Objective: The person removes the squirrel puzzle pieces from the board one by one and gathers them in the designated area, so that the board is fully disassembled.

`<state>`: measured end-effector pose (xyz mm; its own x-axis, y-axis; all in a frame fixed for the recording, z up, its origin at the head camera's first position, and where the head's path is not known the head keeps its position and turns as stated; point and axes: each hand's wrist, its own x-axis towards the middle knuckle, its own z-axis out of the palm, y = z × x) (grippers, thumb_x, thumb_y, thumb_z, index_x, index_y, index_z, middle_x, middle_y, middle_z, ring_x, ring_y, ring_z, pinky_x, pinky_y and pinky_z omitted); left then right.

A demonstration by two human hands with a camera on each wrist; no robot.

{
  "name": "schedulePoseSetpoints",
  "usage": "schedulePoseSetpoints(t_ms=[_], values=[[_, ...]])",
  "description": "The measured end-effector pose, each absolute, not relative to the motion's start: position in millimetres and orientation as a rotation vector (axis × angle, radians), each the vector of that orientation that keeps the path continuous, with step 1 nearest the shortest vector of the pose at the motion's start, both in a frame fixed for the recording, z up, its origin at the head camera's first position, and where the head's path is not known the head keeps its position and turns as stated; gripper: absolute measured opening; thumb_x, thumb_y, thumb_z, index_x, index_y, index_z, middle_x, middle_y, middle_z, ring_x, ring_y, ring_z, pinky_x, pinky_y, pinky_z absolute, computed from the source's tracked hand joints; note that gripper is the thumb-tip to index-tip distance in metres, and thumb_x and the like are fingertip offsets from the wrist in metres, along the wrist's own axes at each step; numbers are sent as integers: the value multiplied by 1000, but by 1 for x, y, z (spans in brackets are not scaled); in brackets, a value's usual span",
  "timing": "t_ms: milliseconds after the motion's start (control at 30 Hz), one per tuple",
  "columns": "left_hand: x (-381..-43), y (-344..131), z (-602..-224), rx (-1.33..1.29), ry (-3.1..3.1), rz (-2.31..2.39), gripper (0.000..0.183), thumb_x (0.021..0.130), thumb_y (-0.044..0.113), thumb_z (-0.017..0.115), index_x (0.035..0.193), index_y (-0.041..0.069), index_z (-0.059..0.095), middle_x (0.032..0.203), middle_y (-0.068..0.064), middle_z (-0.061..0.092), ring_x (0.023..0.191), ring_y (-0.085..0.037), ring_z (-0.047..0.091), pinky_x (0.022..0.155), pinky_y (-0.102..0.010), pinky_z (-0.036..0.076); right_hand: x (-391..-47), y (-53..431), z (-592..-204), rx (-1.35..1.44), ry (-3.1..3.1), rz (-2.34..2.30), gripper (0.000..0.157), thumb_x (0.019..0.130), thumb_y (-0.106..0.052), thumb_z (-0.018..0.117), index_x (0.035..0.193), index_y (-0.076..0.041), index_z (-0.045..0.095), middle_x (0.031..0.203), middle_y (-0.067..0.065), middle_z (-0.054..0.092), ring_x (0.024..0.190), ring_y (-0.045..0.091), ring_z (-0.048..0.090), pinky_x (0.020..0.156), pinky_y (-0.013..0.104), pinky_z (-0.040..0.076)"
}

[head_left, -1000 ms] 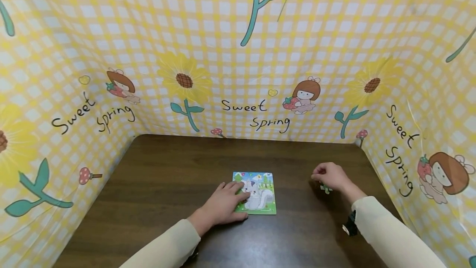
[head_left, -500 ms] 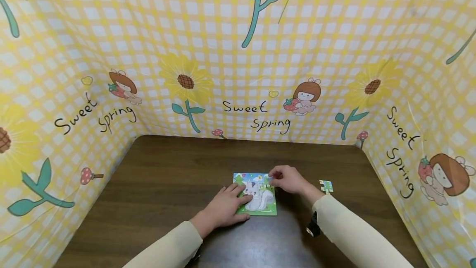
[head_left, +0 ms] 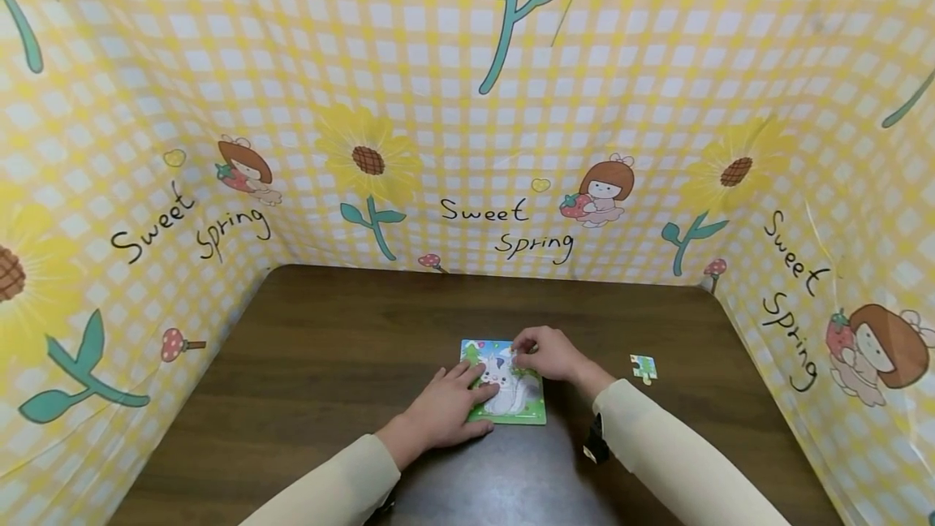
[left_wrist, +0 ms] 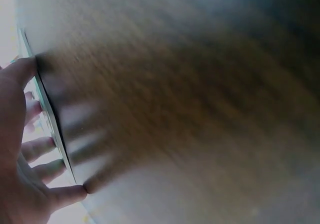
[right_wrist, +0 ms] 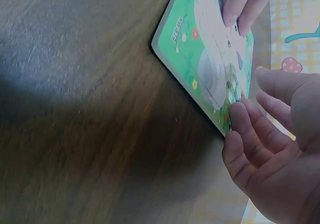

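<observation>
Currently puzzle (head_left: 504,403) in tray (head_left: 517,421) w/ L hand (head_left: 441,412), R hand (head_left: 549,354) atop; pc (head_left: 644,368) outside.

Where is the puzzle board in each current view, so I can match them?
Head: the puzzle board lies low, just right of centre, left hand on its left side.
Left wrist: the puzzle board is a steep, narrow edge at far left, partly behind that hand.
Right wrist: the puzzle board is above and right of centre, a green corner pointing left.
Shared landmark: the left hand; the right wrist view shows only its fingers, at the top.
</observation>
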<state>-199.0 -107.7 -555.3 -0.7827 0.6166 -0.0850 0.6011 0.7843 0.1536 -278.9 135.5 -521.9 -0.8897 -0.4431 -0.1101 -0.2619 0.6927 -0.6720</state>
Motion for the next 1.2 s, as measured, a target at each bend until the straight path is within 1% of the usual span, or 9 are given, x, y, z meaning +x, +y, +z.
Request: schedulePoseSetpoints(t_ms=[167,300,433,533,733,867,967,1033,1200], values=[[-199,-108,-556,975,2840,164,61,101,65,50,154,35,49,165,-8,38,152,-36,34,109,-64,41,-279,131,-522,-548,2650,-989,20,91,-18,78,108,-9,76,93,-2,70,83,13,61,74,33,52],[-198,-107,-553,979,2840,130,61,101,65,49,155,36,48,165,-8,38,152,-36,35,109,-63,42,-281,127,-525,-498,2660,-992,23,90,-19,80,110,-8,75,87,-2,68,75,13,58,67,30,48],[-198,-105,-552,982,2840,113,61,100,65,50,154,36,48,164,-9,38,151,-36,36,108,-62,43,-281,125,-528,-454,2663,-998,26,87,-16,83,110,-6,74,81,0,65,70,14,56,62,30,46],[-198,-104,-552,980,2841,101,61,100,65,50,154,37,49,164,-10,39,150,-36,37,108,-61,44,-282,124,-529,-423,2657,-1002,25,87,-12,83,109,-6,74,81,-1,64,71,14,56,63,29,46],[-200,-104,-551,971,2826,92,61,100,66,50,154,38,48,164,-9,39,150,-35,37,109,-61,43,-284,122,-532,-354,2657,-1033,17,88,-8,81,104,-8,75,82,-1,64,74,14,56,66,29,47],[-201,-104,-552,975,2826,93,61,100,67,50,154,38,48,164,-9,39,150,-36,38,109,-61,43,-285,121,-534,-326,2665,-1054,16,88,-13,81,103,-8,76,83,-1,65,73,14,56,64,28,46],[-200,-105,-551,983,2833,84,62,99,67,50,154,38,48,163,-9,40,149,-36,39,109,-61,43,-285,120,-535,-311,2657,-1069,17,89,-16,80,104,-8,77,83,0,65,73,14,56,62,28,46],[-200,-105,-549,986,2835,83,62,99,66,51,154,37,49,163,-10,40,149,-36,40,109,-61,44,-286,120,-535,-308,2651,-1072,17,90,-16,80,105,-8,76,83,0,64,73,14,56,63,28,45],[-199,-105,-545,979,2825,88,61,99,65,52,154,36,49,164,-10,39,149,-36,39,109,-60,43,-286,119,-535,-313,2650,-1091,11,92,-15,77,101,-10,75,86,0,66,77,15,57,67,29,47]])
